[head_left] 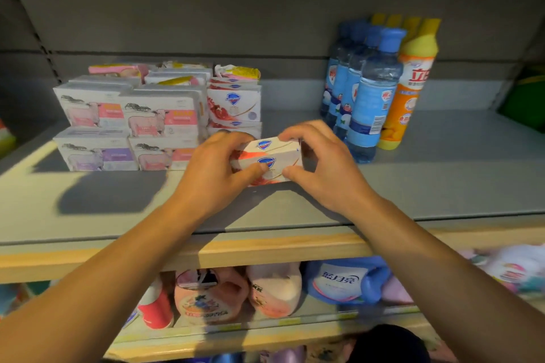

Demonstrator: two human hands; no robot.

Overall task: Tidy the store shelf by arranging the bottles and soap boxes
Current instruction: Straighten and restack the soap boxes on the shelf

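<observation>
grey shelf (427, 186) held stacked sheep-print boxes (129, 124) at left and a red-white stack (234, 104) beside them. blue bottles (368, 103) and a yellow bottle (410, 88) stood in rows at right. left hand (218, 168) and right hand (321, 165) both gripped a soap box (271, 160) by its ends, fingers curled over it, just in front of the red-white stack, at shelf centre.
</observation>
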